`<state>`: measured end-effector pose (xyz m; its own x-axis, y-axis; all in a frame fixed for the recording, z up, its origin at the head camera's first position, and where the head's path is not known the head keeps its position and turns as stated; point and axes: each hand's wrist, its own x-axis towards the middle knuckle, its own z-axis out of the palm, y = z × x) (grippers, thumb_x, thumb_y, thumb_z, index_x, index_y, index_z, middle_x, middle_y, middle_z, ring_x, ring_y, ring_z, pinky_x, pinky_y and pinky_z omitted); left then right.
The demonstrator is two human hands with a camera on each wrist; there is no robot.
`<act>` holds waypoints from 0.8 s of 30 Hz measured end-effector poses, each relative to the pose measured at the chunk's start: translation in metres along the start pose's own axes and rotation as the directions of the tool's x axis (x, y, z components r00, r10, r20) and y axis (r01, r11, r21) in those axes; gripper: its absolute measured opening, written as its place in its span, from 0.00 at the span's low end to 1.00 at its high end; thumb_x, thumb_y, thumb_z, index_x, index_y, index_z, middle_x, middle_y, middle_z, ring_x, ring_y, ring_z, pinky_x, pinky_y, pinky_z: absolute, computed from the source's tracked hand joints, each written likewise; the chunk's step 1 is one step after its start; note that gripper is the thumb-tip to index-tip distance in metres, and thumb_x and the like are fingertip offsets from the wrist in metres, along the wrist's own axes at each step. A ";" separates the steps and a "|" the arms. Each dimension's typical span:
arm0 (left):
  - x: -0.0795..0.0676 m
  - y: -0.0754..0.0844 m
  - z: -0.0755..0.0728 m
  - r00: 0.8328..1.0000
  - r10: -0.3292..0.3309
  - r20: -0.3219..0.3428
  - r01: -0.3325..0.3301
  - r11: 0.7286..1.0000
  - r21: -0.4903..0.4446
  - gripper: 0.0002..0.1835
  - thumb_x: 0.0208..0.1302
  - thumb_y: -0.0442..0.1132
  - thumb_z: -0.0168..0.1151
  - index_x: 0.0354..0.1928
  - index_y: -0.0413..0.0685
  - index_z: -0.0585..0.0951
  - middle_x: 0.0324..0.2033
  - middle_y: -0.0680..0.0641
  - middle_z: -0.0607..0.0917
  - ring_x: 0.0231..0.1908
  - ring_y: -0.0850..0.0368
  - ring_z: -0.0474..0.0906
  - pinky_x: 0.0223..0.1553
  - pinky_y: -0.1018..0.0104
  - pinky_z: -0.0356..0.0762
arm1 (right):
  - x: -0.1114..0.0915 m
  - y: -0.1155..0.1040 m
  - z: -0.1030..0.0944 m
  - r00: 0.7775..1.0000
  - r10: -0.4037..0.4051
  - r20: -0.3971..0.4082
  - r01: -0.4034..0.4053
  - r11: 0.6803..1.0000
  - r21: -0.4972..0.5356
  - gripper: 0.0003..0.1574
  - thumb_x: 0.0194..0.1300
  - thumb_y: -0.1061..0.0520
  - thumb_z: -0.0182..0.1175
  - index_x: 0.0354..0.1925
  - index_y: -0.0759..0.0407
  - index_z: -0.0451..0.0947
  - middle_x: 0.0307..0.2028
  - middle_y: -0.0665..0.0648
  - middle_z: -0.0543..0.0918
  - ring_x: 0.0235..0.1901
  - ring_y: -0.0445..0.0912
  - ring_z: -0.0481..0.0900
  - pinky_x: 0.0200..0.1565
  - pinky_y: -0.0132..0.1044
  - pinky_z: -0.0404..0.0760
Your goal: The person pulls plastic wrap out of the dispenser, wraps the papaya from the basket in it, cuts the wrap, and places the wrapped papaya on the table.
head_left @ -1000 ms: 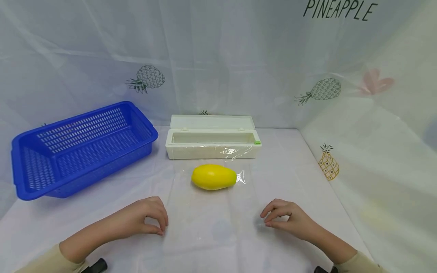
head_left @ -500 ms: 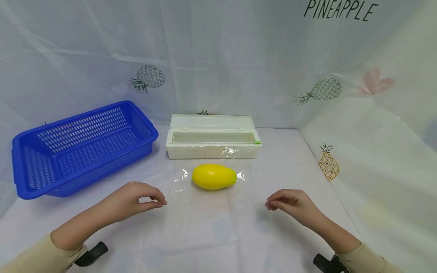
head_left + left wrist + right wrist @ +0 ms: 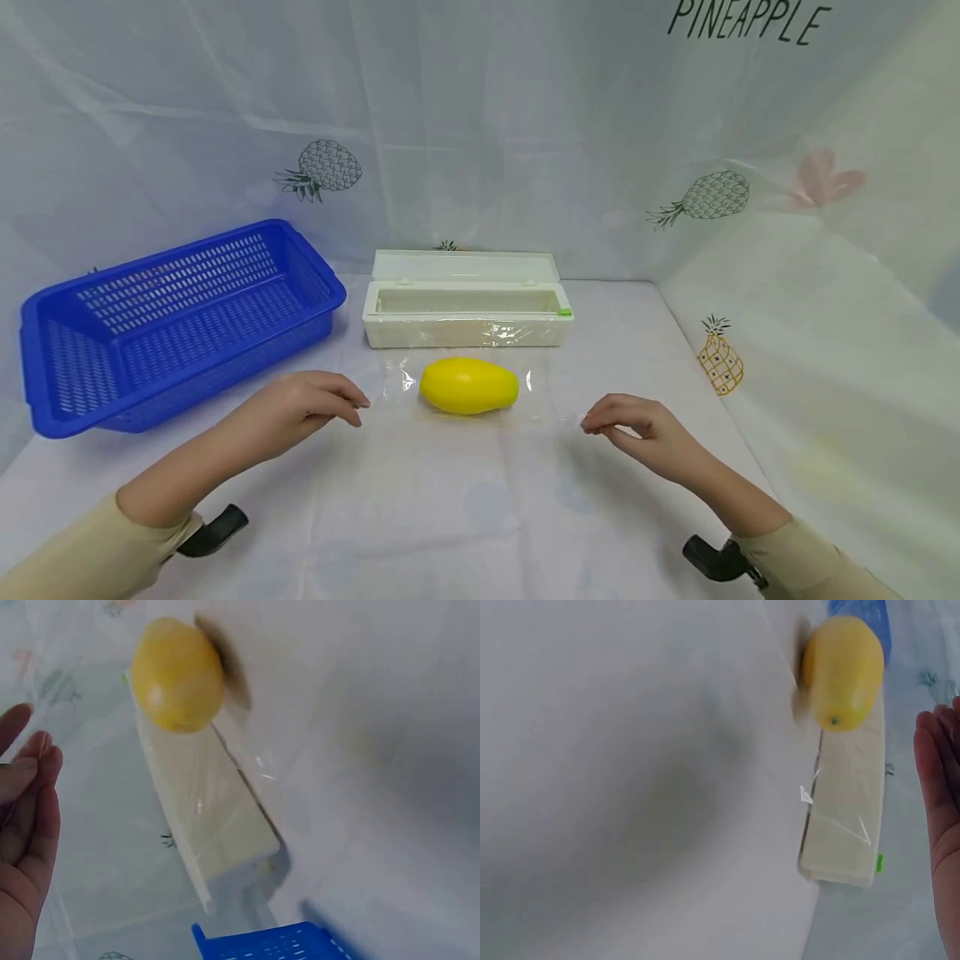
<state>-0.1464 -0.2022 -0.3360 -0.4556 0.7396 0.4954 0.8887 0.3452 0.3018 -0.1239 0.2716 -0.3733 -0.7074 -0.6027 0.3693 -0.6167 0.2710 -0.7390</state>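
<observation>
A smooth yellow oblong fruit (image 3: 468, 386), papaya-like, lies on its side on clear plastic wrap (image 3: 407, 377). The wrap comes from a white wrap dispenser box (image 3: 465, 332) just behind the fruit. My left hand (image 3: 303, 408) is raised left and in front of the fruit, its thumb and fingertips pinching the film's near left corner. On the other side, my right hand (image 3: 647, 435) pinches the near right corner, also above the table. The film is almost invisible apart from a few glints, such as the wrap (image 3: 805, 795) in the right wrist view.
A blue perforated basket (image 3: 180, 325) stands at the left, close behind the left forearm. The dispenser's lid (image 3: 465, 266) is tipped up at the back. White pineapple-print cloth (image 3: 510, 125) hangs behind and to the right. A black camera mount sits at each wrist.
Both hands have risen from the table and moved away from the body, toward the fruit, bringing the film's near edge along. Fruit, box and basket have stayed in place.
</observation>
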 end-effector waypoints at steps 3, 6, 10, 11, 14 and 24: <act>0.005 -0.002 0.000 1.000 -0.026 -0.013 0.026 0.998 0.051 0.22 0.43 0.15 0.70 0.34 0.50 0.88 0.40 0.52 0.86 0.40 0.53 0.83 0.41 0.70 0.81 | 0.005 0.002 -0.002 0.998 0.063 -0.030 -0.061 0.997 0.053 0.21 0.62 0.78 0.56 0.45 0.58 0.84 0.41 0.61 0.83 0.40 0.47 0.81 0.42 0.33 0.81; 0.010 -0.004 0.000 0.996 -0.089 -0.021 0.090 0.993 0.076 0.21 0.45 0.15 0.69 0.35 0.48 0.89 0.41 0.50 0.86 0.41 0.51 0.83 0.38 0.62 0.83 | 0.012 0.006 -0.005 0.991 0.117 -0.066 -0.112 0.991 0.067 0.17 0.64 0.75 0.57 0.44 0.60 0.84 0.42 0.60 0.83 0.41 0.47 0.79 0.41 0.32 0.80; 0.015 -0.007 0.001 0.984 -0.176 -0.034 0.178 0.979 0.101 0.20 0.48 0.14 0.65 0.36 0.44 0.88 0.40 0.49 0.86 0.42 0.48 0.83 0.39 0.56 0.83 | 0.023 0.012 -0.011 0.982 0.155 -0.106 -0.153 0.988 0.032 0.15 0.64 0.73 0.58 0.44 0.59 0.84 0.42 0.59 0.83 0.40 0.45 0.77 0.39 0.31 0.79; 0.016 -0.008 0.001 0.979 -0.200 -0.036 0.203 0.974 0.104 0.19 0.49 0.14 0.64 0.37 0.44 0.88 0.40 0.49 0.86 0.43 0.48 0.83 0.40 0.55 0.83 | 0.026 0.013 -0.013 0.980 0.165 -0.111 -0.164 0.986 0.024 0.15 0.65 0.72 0.59 0.44 0.59 0.84 0.42 0.59 0.83 0.39 0.44 0.77 0.39 0.31 0.79; 0.018 -0.010 0.002 0.966 -0.253 -0.055 0.258 0.960 0.105 0.19 0.52 0.14 0.62 0.40 0.41 0.88 0.40 0.48 0.87 0.43 0.48 0.83 0.41 0.54 0.83 | 0.034 0.016 -0.019 0.975 0.186 -0.119 -0.188 0.982 -0.001 0.13 0.65 0.71 0.59 0.44 0.60 0.84 0.43 0.58 0.83 0.39 0.43 0.76 0.38 0.31 0.78; 0.025 -0.022 0.006 0.919 -0.378 -0.112 0.387 0.919 0.072 0.17 0.59 0.18 0.60 0.46 0.40 0.86 0.40 0.44 0.87 0.41 0.48 0.83 0.42 0.54 0.82 | 0.051 0.026 -0.032 0.962 0.254 -0.101 -0.261 0.964 -0.059 0.12 0.67 0.64 0.61 0.47 0.59 0.84 0.47 0.55 0.83 0.42 0.43 0.77 0.41 0.31 0.78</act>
<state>-0.1772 -0.1877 -0.3349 -0.7603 0.4849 0.4323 0.6447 0.6451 0.4101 -0.1877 0.2721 -0.3556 -0.8720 -0.4351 0.2244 -0.4302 0.4622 -0.7755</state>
